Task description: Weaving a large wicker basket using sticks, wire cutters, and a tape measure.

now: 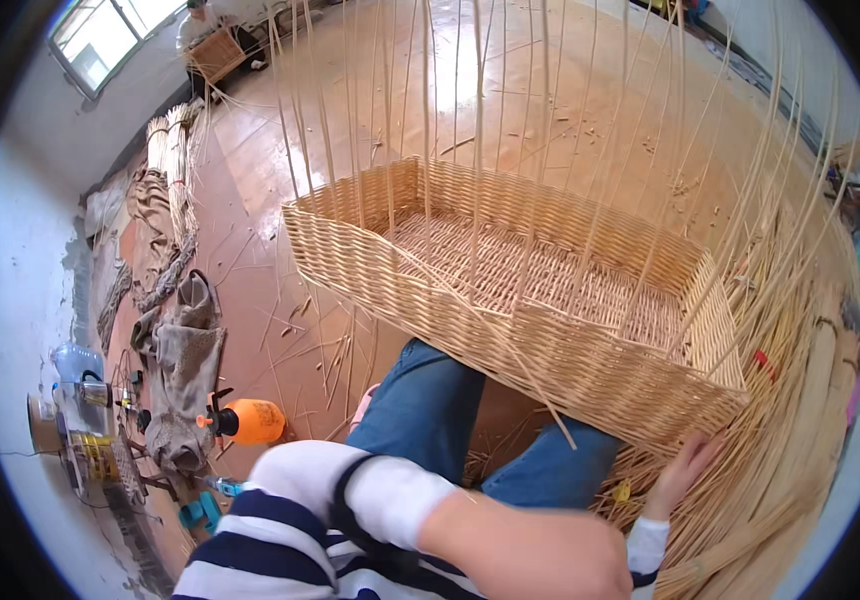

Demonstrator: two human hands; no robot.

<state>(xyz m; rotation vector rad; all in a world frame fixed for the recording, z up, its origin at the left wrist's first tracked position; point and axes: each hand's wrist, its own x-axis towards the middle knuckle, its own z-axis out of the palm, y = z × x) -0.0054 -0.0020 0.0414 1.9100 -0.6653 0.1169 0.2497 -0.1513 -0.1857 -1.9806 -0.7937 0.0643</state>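
Note:
A large rectangular wicker basket (510, 240) rests tilted across my knees. Its woven walls are low, and tall upright stakes rise from them all around. One loose rod (540, 390) crosses the near wall, its end sticking out above my leg. My right hand (685, 474) is at the near right corner, with its fingers stretched out along the basket's lower edge. My left arm comes across my body from the lower left. At the lower edge, my left hand (595, 562) appears only as a blurred rounded back, its fingers hidden.
Long pale rods (750, 480) lie heaped at my right. To the left stand an orange spray bottle (256, 422), a grey cloth (190, 350) and tied rod bundles (175, 165). Another person (200, 28) sits at the far left with a woven piece. Offcuts litter the floor.

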